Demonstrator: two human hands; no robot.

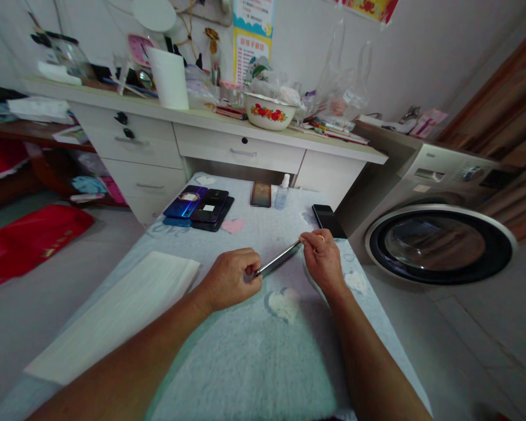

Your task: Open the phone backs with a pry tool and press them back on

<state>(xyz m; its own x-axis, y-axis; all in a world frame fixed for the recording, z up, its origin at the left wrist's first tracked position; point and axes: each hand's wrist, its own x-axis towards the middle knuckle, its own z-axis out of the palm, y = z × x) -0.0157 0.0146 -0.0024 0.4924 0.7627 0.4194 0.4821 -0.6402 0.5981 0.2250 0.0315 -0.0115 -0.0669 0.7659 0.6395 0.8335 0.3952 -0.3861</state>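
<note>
A thin phone (279, 259) is held edge-on above the cloth-covered table (245, 374). My left hand (233, 277) is closed on its lower left end, and my right hand (322, 257) pinches its upper right end. Just beyond my right hand lies a dark phone (328, 219) with a black screen. Several phones (201, 207), blue and black, lie grouped at the table's back left. At the back middle are a small brown patterned item (261, 194) and a clear spray bottle (282, 193), upright.
A long white sheet or board (118, 310) lies on the table's left. Behind stands a white desk (241, 149) bearing a floral bowl (270, 111) and a white paper roll (169, 79). A washing machine (425, 175) stands at the right.
</note>
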